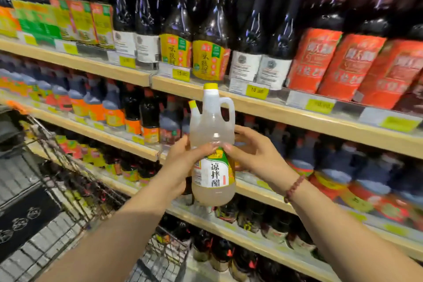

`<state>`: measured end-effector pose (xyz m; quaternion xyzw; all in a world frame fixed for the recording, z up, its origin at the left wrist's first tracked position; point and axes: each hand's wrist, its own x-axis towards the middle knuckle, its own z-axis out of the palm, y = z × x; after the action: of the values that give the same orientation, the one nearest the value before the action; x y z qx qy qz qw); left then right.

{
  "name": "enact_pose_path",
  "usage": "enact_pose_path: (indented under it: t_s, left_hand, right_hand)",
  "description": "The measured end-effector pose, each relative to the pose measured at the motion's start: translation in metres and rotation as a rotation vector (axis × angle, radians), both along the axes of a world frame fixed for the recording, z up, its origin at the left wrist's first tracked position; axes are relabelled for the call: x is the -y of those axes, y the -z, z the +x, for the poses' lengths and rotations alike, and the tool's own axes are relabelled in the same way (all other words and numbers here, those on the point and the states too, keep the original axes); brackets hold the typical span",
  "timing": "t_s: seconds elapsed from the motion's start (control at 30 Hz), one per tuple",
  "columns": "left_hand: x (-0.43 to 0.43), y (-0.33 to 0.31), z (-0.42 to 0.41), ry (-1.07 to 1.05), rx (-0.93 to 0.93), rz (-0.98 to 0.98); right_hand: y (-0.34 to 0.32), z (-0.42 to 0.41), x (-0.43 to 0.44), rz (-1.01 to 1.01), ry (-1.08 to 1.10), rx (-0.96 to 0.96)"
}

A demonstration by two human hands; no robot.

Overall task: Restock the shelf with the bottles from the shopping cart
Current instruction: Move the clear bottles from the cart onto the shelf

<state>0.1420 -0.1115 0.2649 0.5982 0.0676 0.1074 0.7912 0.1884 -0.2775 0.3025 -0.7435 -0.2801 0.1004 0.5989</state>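
Note:
A clear vinegar bottle [214,128] with a yellow cap, a side handle and a white, green and yellow label is held upright in front of the shelves. My left hand [180,162] grips its left side at the label. On its right side my right hand [254,153] holds it with fingers curled round the body just above the label. Directly behind it stands a second bottle of the same kind [194,117], mostly hidden. The wire shopping cart [68,185] is at the lower left.
Wooden shelves [286,112] run diagonally across the view, packed with dark sauce bottles, some with red labels [348,64] at the upper right. Yellow price tags line the shelf edges. The cart stands close to the lower shelves on the left.

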Motion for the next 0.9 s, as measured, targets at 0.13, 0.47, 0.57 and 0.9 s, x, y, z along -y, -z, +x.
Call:
enact_pose_path:
  t_s: [0.13, 0.47, 0.57, 0.9]
  left_hand:
    - [0.07, 0.003, 0.021, 0.142, -0.02, 0.011]
    - [0.298, 0.009, 0.031, 0.511, -0.059, 0.039]
    - [0.373, 0.012, 0.022, 0.612, -0.062, 0.064]
    - [0.592, 0.009, -0.034, 0.871, -0.002, 0.092]
  right_hand:
    - [0.005, -0.001, 0.076, -0.016, 0.137, 0.014]
    - [0.021, -0.057, 0.3, 0.002, 0.534, 0.057]
    - [0.025, -0.082, 0.371, -0.011, 0.643, 0.082]
    - [0.04, -0.177, 0.56, 0.015, 0.902, 0.103]
